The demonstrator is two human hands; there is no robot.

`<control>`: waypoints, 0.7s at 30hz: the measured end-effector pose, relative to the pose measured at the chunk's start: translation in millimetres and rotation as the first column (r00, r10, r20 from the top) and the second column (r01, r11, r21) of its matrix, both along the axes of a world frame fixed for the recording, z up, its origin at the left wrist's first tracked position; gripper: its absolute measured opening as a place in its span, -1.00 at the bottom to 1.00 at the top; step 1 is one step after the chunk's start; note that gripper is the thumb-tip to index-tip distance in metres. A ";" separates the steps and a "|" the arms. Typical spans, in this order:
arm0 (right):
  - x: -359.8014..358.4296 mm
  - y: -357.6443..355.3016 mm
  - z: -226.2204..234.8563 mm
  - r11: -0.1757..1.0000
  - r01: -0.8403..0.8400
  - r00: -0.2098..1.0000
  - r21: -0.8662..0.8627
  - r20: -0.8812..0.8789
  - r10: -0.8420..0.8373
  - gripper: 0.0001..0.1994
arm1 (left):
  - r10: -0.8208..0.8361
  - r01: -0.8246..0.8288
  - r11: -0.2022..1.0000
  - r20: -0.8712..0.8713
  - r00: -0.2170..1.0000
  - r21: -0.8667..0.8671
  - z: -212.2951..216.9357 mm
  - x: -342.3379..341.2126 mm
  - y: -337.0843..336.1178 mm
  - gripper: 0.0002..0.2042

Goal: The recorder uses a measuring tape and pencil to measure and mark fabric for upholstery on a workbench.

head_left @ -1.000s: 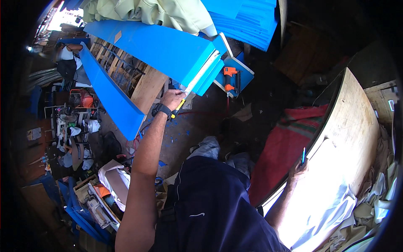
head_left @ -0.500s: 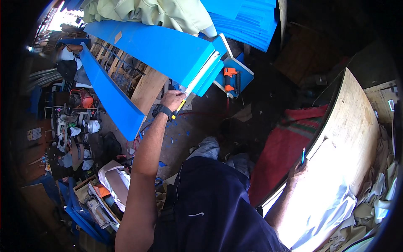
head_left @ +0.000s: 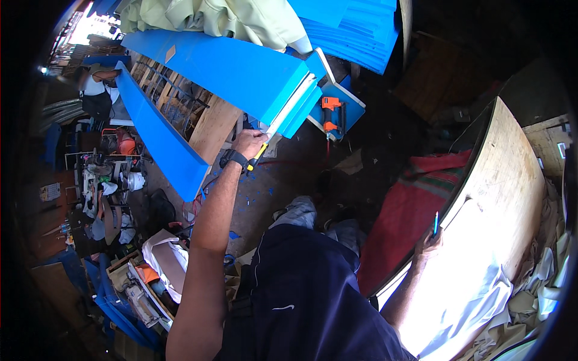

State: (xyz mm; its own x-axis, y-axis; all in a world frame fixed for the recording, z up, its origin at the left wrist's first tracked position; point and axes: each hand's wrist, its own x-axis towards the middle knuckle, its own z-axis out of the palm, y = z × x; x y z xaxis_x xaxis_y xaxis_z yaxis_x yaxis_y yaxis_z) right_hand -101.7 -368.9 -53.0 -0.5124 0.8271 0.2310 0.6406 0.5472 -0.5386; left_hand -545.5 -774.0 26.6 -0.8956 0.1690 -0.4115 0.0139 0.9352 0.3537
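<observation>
My left hand (head_left: 249, 144), with a dark watch on its wrist, is closed at the near end of a stack of long blue boards (head_left: 241, 75). From its fingers sticks a yellow-and-black utility knife (head_left: 257, 157), angled downward; the blade is not visible. Low on the right, my right hand (head_left: 430, 242) is closed around a blue pencil (head_left: 436, 222) pointing up. It rests at the edge of a pale curved wooden panel (head_left: 509, 162), part of which is washed out by bright light.
An orange nail gun (head_left: 330, 114) lies on a blue-and-white piece beyond the boards. Another blue board (head_left: 159, 135) slants at left, near a person (head_left: 97, 90). Cream fabric (head_left: 211, 18) covers the far boards. A red cloth (head_left: 397, 222) lies beside the panel; tools clutter the left.
The person at the far left has shifted posture slightly. Both my hands stay practically where they were, still holding the knife and the pencil.
</observation>
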 end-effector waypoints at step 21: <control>-0.7 0.4 -2.1 1.000 -0.004 0.999 -0.009 -0.033 0.003 -0.78 | -0.026 0.028 0.997 -0.020 0.999 0.071 -1.1 -3.2 -4.0 -0.59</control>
